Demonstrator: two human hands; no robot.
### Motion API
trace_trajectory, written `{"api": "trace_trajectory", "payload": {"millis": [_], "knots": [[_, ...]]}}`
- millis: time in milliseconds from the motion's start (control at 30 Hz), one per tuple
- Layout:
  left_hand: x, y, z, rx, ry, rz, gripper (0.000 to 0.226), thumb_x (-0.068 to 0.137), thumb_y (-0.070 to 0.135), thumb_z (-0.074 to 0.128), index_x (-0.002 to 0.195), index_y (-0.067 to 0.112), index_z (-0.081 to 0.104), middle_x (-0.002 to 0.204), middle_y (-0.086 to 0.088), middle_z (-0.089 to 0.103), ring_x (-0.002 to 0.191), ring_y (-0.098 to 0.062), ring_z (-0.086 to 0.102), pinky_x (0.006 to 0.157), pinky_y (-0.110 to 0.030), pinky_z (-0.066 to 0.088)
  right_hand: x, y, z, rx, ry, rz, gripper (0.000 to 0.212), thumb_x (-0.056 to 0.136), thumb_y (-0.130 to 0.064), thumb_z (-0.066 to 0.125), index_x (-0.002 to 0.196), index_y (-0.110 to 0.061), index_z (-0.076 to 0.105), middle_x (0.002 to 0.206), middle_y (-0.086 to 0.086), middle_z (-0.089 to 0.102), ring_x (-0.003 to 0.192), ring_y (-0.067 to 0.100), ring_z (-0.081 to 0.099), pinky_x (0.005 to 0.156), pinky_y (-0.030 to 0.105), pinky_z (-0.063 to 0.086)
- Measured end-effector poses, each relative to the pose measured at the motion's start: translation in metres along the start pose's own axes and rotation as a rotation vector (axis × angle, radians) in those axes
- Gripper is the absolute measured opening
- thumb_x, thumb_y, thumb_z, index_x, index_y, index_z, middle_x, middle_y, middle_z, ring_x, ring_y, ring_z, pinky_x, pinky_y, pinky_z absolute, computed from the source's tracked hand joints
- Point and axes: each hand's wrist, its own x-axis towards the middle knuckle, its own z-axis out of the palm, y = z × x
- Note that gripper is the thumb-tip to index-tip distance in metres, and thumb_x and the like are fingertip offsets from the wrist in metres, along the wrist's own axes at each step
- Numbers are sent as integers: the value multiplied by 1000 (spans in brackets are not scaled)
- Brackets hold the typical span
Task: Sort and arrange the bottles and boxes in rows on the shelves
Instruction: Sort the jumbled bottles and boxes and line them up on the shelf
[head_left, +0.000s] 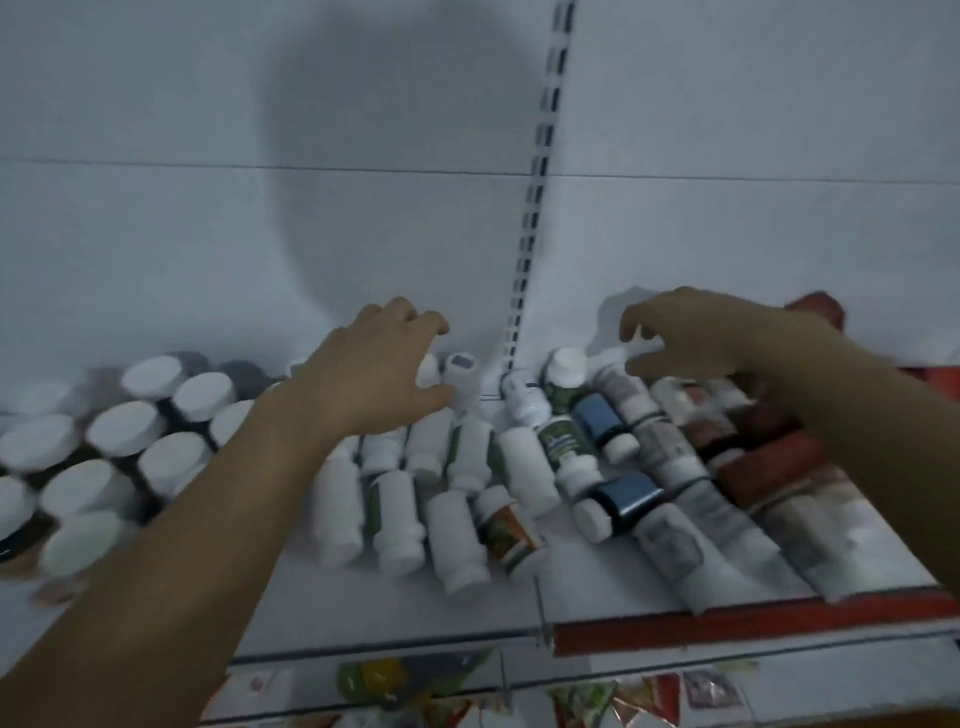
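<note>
On the white shelf (524, 597), several white bottles (397, 519) lie on their sides in the middle. Among them are green-labelled bottles (563, 441), an orange-labelled bottle (511, 530) and blue-labelled bottles (626, 501). Long grey-printed boxes (675, 551) and red boxes (763, 467) lie to the right. My left hand (374, 369) reaches to the back, fingers and thumb spread round a small white bottle (428, 370), next to an upright bottle (461, 376). My right hand (680, 338) hovers over the back right bottles with curled fingers. Something white shows between its fingertips, blurred.
Upright dark jars with white lids (124, 431) stand in rows on the left. A slotted upright rail (535, 208) runs up the white back panel. The shelf's front edge is red (727, 623) on the right. Colourful packets (374, 680) lie on the shelf below.
</note>
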Motion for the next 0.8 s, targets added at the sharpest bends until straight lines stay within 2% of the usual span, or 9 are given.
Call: {"api": "trace_trajectory", "payload": {"millis": [133,200,267,333,433,567,633,700,800], "knots": [[55,59,29,54,-196,112,77,90,61,61,152,27,32,147,-5,38,133,-28,42,106,-46,43,-58,86,32,7,18,258,24,90,-46,62,106,-28,60,111,5,67,94,25,59,88,38,52],[72,87,42,50,-259,168,78,90,62,60,153,27,30,145,-4,40,130,-26,45,104,-44,44,-81,119,49,38,48,346,34,94,-51,56,114,-24,62,112,7,67,95,26,60,87,39,51],[86,115,52,48,-259,200,75,92,61,59,153,28,30,144,-3,40,127,-26,46,102,-44,45,-98,144,63,100,82,391,47,100,-54,45,130,-20,56,116,10,64,101,29,59,87,39,48],[99,143,59,32,-236,217,72,92,60,59,152,29,30,144,-3,40,127,-27,45,101,-46,46,-108,163,71,166,104,388,49,103,-53,40,136,-19,52,117,11,63,104,30,58,85,37,45],[117,185,70,-43,-159,221,71,93,58,59,152,29,31,146,-3,40,131,-29,43,102,-48,45,-113,183,85,314,156,328,43,104,-50,40,130,-20,55,116,10,64,102,27,59,88,38,46],[127,245,85,-236,-79,227,67,90,56,60,148,28,41,140,-1,47,129,-25,47,103,-45,45,-107,191,116,553,373,198,37,109,-36,36,116,-13,64,107,11,68,99,29,61,90,43,47],[120,274,90,-391,-76,262,70,83,71,56,142,33,48,134,7,53,123,-14,53,102,-39,47,-101,190,136,624,536,213,43,107,-45,31,100,-17,64,92,4,67,88,24,59,85,47,47],[109,300,99,-561,-92,266,64,82,72,60,137,41,50,130,15,56,115,-2,56,98,-30,49,-96,190,154,618,629,275,54,105,-57,19,96,-23,60,88,-3,65,86,21,58,83,48,47],[101,325,120,-505,-63,278,68,80,68,68,139,41,46,133,20,48,116,0,50,99,-26,46,-95,193,166,610,683,322,57,102,-68,15,99,-31,59,93,-10,65,92,21,58,83,49,48]]}}
